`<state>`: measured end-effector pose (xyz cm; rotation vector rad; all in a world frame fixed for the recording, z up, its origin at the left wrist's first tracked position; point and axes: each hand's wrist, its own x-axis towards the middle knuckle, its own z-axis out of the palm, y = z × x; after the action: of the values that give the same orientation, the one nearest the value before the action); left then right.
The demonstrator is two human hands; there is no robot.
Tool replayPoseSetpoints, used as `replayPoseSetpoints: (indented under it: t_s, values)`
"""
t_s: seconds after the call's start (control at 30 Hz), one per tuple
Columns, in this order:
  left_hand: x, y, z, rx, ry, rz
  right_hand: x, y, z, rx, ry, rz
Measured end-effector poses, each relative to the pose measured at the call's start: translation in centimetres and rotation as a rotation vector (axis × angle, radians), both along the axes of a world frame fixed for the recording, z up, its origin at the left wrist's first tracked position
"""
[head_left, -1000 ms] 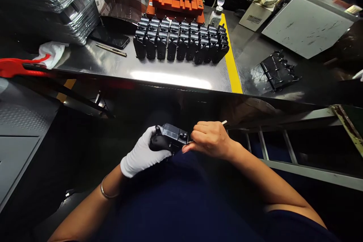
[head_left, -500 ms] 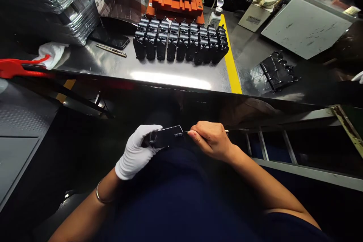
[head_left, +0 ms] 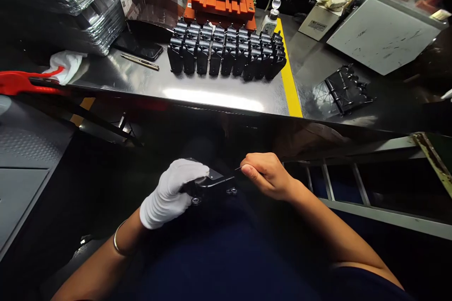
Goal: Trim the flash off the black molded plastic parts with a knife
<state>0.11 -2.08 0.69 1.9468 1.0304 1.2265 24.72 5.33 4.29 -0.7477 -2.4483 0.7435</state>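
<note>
My left hand (head_left: pixel 169 190), in a white glove, is closed around a black plastic part (head_left: pixel 214 177). The part is tilted so that one edge catches the light, and small round features show at its lower side. My right hand (head_left: pixel 267 175) is bare and pinches a thin, pointed tool (head_left: pixel 238 169), most of it hidden in the fist. The tool's tip points left and lies just right of the part's corner, seemingly apart from it. Both hands are held over my lap, in front of the bench edge.
On the metal bench (head_left: pixel 137 87) stands a row of similar black parts (head_left: pixel 226 51), before an orange fixture (head_left: pixel 222 4). A phone (head_left: pixel 141 49), a metal pen-like tool (head_left: pixel 139 61), a bottle (head_left: pixel 270 21) and another black frame part (head_left: pixel 348 88) lie about. A ladder-like rack (head_left: pixel 353 183) is at right.
My left hand has turned the black part, so its edge and underside features now show instead of its broad face. My right hand has shifted slightly right with the thin tool.
</note>
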Motion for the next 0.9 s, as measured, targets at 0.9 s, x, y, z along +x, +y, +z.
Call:
replayPoseSetpoints:
  t_s: [0.9]
  values:
    - [-1.0, 1.7, -0.3, -0.975, -0.346, -0.143, -2.9, 0.8, 1.1, 0.337, -0.023, 0.199]
